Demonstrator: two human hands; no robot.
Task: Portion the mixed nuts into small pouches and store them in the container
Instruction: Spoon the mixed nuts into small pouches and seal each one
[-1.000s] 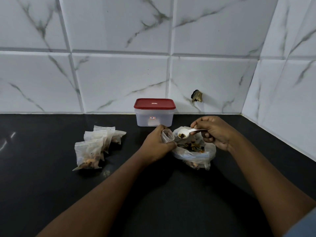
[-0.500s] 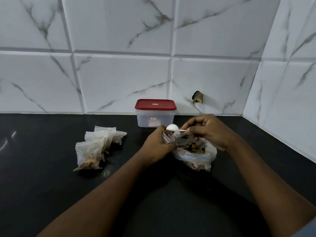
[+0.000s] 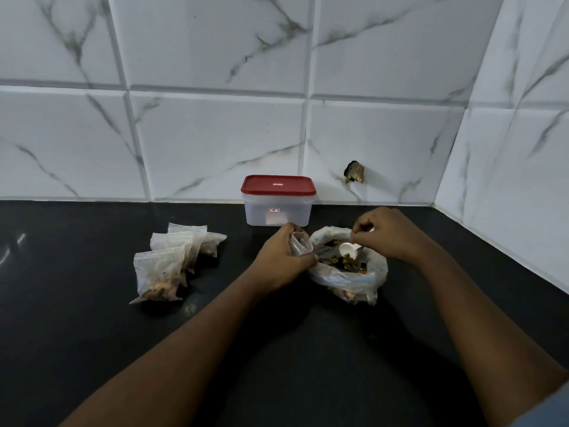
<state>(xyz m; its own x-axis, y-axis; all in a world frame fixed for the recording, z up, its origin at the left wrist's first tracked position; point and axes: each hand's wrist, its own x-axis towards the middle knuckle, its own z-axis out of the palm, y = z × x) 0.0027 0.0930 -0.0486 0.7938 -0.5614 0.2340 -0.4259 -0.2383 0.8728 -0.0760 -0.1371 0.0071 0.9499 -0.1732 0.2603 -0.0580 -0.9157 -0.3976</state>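
Note:
My left hand (image 3: 281,260) grips a small clear pouch (image 3: 300,245) with its mouth held open, just left of a large clear bag of mixed nuts (image 3: 349,274) on the black counter. My right hand (image 3: 389,234) pinches the handle of a white plastic spoon (image 3: 349,249), whose bowl dips into the nuts in the big bag. Three filled pouches (image 3: 171,261) lie in a pile to the left. A clear container with a red lid (image 3: 278,200) stands shut against the wall behind my hands.
White marble-look tiles form the back wall and the right wall, meeting in a corner at the right. A small dark fitting (image 3: 354,172) sticks out of the back wall. The black counter (image 3: 77,334) stretches left and toward me.
The spoon was tipped over the small pouch's mouth, then my right hand swung it back right and down into the big bag of nuts. My left hand kept hold of the pouch.

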